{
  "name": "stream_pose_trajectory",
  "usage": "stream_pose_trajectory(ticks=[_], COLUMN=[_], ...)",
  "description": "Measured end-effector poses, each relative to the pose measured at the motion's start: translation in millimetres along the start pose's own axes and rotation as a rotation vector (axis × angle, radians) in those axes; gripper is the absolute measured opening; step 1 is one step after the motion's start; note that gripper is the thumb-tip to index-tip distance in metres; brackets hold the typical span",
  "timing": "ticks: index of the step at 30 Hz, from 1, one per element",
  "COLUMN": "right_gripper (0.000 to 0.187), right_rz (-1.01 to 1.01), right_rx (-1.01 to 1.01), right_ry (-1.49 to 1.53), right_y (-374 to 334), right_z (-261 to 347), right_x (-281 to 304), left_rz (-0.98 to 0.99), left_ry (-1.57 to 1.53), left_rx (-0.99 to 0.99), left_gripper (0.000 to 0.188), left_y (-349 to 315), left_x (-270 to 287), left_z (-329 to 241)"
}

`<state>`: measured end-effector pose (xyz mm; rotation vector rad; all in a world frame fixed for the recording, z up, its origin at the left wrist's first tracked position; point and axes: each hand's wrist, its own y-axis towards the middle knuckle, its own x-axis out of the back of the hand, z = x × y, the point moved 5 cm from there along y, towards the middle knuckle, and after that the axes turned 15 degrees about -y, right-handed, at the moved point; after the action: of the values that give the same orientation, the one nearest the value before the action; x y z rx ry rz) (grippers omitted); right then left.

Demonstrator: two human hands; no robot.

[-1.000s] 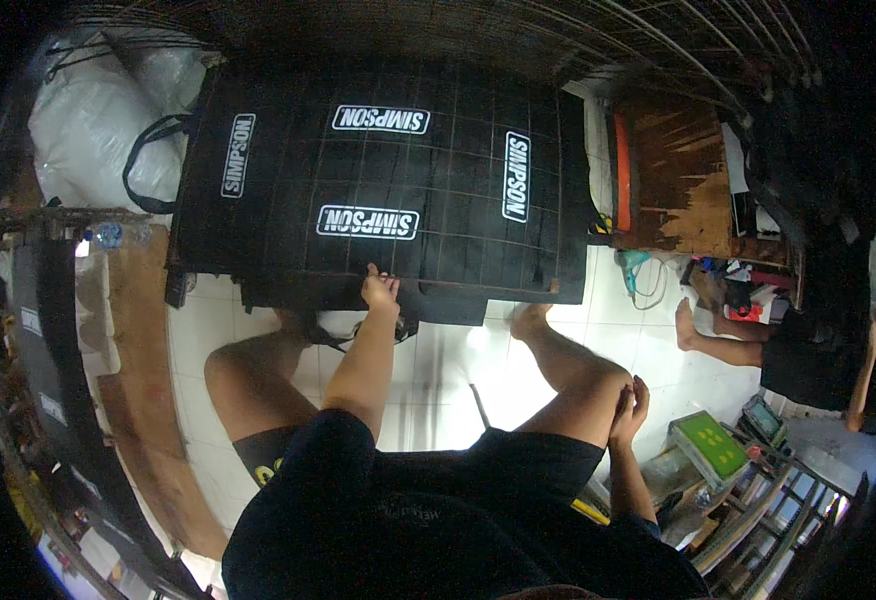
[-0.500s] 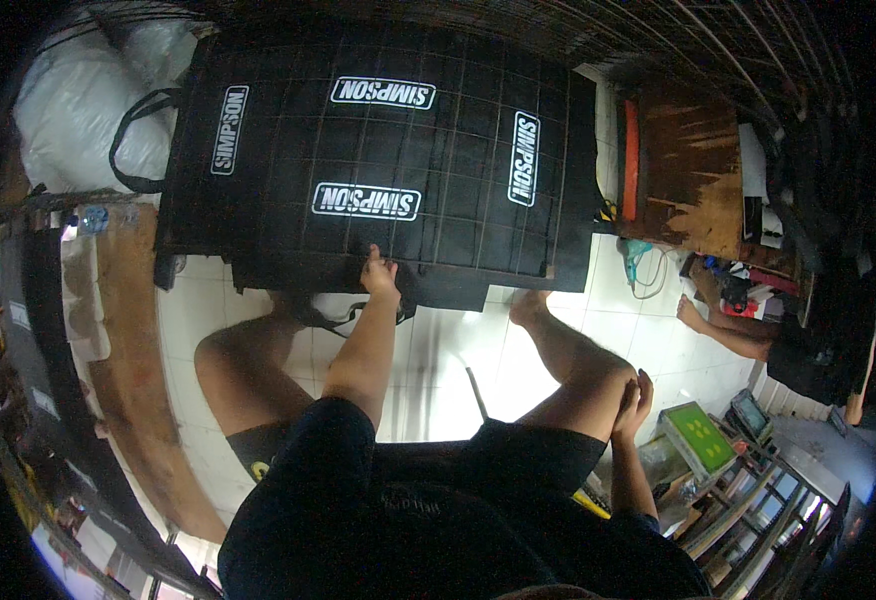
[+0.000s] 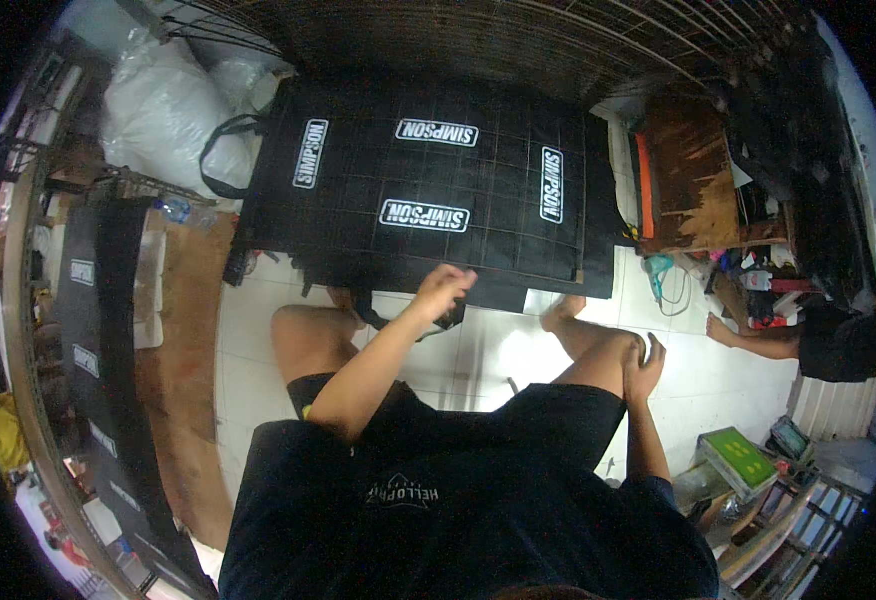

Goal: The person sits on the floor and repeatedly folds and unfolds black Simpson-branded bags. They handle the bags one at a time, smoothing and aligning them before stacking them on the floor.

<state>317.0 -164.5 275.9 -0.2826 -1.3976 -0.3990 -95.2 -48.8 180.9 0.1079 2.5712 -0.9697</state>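
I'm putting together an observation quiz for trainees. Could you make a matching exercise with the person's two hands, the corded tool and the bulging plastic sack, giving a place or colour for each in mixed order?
Column one
1. Left hand
2. Right hand
3. Corded tool
4. Bulging plastic sack

Column two
A. At the right knee
B. In the upper left of the view
C. By the near edge of the black gridded sheet
D. Teal

Right pairs: 1-C, 2-A, 3-D, 4-B
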Motion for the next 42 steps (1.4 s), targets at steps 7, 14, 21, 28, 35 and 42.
stream_pose_trajectory(ticks=[7, 14, 21, 28, 35, 42], right_gripper=[0.031, 0.030, 0.028, 0.023, 0.031, 0.032], right_rz=[0.375, 0.317, 0.257, 0.170, -0.030, 0.059], right_rx=[0.519, 0.736, 0.535, 0.617, 0.362, 0.605], right_ry=[-0.422, -0.372, -0.199, -0.126, -0.365, -0.518], right_y=[-48, -90, -71, -76, -36, -67], right_z=[108, 124, 118, 127, 115, 97], right_x=[1, -15, -11, -4, 38, -1], left_rz=[0.431, 0.421, 0.253, 0.317, 0.279, 0.299], left_ry=[0.291, 1.098, 1.087, 1.072, 1.029, 1.038], left_rx=[-0.205, -0.140, -0.053, -0.035, -0.037, -0.082], left_gripper=[0.029, 0.068, 0.074, 0.075, 0.076, 0.074], left_y=[-149, -120, -104, -102, -109, -101], left_x=[-40, -3, -1, -9, 4, -1], left_z=[8, 74, 64, 69, 65, 68])
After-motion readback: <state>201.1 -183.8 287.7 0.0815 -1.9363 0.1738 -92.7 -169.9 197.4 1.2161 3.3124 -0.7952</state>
